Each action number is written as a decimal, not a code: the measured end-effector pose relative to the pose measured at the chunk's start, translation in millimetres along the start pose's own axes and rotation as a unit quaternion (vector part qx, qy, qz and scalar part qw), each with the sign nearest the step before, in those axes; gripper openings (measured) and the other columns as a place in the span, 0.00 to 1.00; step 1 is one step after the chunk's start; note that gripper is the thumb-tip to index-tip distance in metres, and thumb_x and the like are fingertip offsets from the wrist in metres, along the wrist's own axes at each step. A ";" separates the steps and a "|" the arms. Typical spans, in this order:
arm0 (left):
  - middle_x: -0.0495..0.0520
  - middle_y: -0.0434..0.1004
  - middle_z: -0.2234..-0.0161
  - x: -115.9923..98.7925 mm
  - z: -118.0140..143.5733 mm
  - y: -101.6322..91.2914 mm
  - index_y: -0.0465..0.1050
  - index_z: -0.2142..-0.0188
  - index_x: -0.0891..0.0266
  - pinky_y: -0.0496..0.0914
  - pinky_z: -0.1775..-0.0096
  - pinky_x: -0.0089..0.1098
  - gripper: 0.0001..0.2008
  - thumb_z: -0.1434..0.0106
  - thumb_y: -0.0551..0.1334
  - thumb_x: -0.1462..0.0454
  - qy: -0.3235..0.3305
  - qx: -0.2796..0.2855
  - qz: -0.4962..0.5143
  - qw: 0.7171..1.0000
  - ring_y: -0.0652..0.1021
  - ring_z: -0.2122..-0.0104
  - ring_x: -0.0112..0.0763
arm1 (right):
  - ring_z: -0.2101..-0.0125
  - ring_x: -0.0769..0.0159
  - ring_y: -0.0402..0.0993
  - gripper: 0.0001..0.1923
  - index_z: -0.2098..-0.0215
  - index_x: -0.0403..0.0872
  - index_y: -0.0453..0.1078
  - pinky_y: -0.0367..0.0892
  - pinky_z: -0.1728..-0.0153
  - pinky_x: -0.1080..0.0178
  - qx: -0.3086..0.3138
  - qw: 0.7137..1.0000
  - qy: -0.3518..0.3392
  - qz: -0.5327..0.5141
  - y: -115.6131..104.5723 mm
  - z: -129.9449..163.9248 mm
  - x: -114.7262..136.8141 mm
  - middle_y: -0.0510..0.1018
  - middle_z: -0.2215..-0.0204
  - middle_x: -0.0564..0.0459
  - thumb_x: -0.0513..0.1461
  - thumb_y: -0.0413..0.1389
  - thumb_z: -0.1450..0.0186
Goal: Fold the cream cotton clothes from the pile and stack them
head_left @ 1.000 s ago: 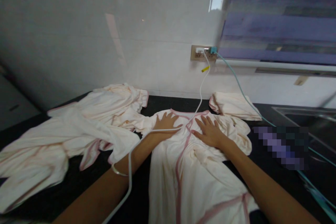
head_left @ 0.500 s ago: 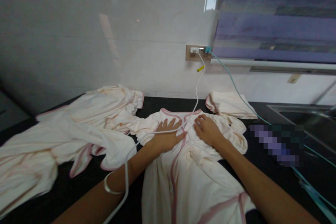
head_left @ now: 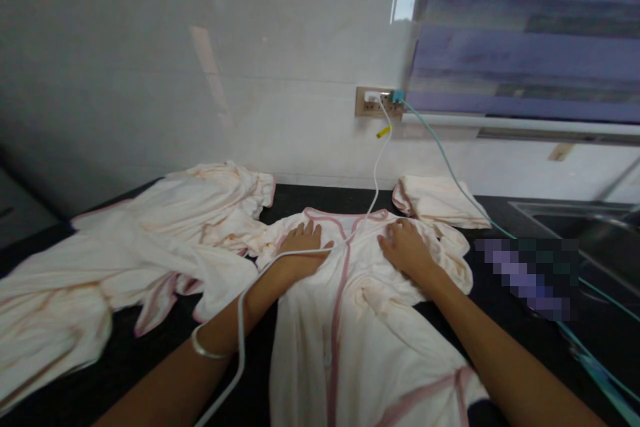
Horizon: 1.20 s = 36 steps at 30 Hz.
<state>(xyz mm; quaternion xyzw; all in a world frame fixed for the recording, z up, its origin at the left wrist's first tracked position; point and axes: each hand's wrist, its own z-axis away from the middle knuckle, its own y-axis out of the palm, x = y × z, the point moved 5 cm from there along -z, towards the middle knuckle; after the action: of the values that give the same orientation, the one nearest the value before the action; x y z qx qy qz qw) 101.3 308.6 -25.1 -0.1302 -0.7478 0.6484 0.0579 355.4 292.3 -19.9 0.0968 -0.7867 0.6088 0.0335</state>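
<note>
While both hands (head_left: 350, 250) press flat and apart, the pink-trimmed cream garment (head_left: 350, 320) lies creased.

pixelated patch (head_left: 525, 277) hides something; garment (head_left: 350, 347) cut off below.

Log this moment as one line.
left hand: flat on garment | right hand: flat on garment | white cable: across left forearm

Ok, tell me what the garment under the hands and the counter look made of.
Garment: soft, matte knit cloth, probably cotton; it wrinkles and drapes limply, cream with pink trim. Counter: dark polished stone, perhaps granite, judging by its smooth black look. Both hands, left hand and right hand, lie flat on the cloth.
</note>
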 end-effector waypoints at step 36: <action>0.67 0.48 0.27 6.5 -21.1 14.9 0.50 0.26 0.54 0.49 0.33 0.55 0.43 0.32 0.43 0.35 0.053 0.021 0.012 0.998 0.51 0.28 0.58 | 0.27 0.50 0.41 0.36 0.25 0.53 0.48 0.42 0.31 0.42 0.117 0.985 -0.129 0.001 28.5 -24.7 -4.7 0.49 0.26 0.50 0.58 0.38 0.26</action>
<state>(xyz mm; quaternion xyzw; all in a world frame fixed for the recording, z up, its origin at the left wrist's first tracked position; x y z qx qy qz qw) 102.2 332.3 -37.1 -0.1721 -0.7281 0.6571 0.0924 352.9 323.5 -41.5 0.1770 -0.7077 0.6792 -0.0804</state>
